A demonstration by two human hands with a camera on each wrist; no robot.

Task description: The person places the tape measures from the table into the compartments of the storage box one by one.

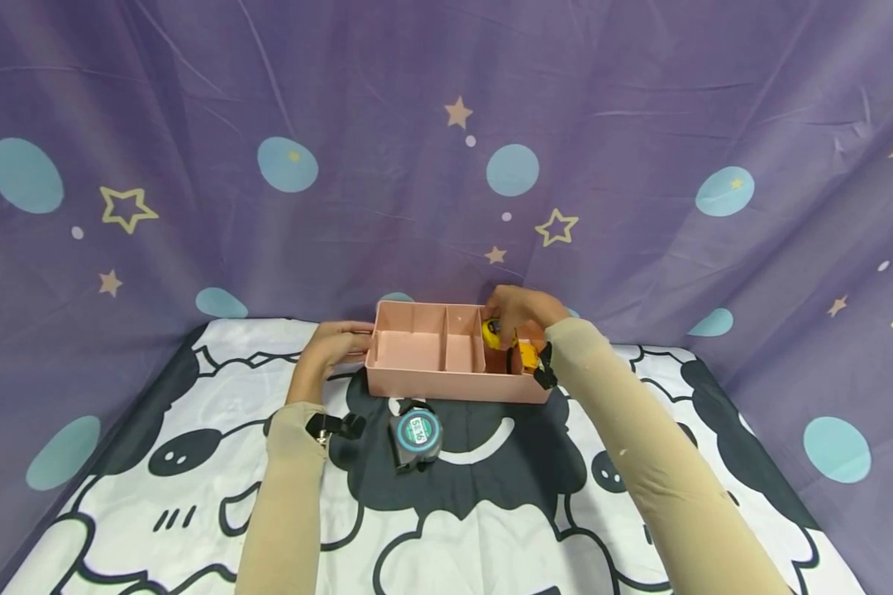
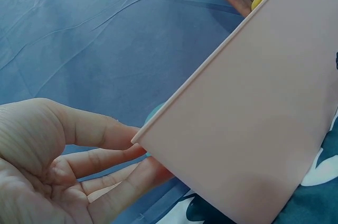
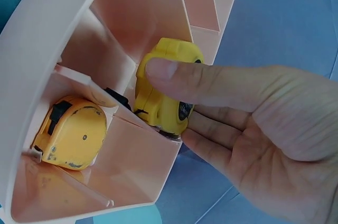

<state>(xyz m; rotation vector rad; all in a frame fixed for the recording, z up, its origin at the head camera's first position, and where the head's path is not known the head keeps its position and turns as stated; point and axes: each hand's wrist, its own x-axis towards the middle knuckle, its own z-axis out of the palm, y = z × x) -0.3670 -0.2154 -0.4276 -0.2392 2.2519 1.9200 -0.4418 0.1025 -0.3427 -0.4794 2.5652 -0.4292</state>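
Note:
My right hand (image 1: 522,307) reaches into the right part of a pink divided box (image 1: 457,387). It pinches a yellow tape measure (image 3: 168,84), thumb on one side and fingers on the other. In the right wrist view the tape measure sits low between the dividers, beside the back wall. An orange-yellow tape measure (image 3: 76,134) lies in the neighbouring end compartment. At the box's left end, my left hand (image 1: 336,343) touches the corner with outstretched fingers (image 2: 100,129).
A grey tape measure (image 1: 417,431) with a teal round face stands on the patterned black-and-white cloth (image 1: 484,545), just in front of the box. Close behind the box hangs a purple curtain (image 1: 387,223) with stars and dots.

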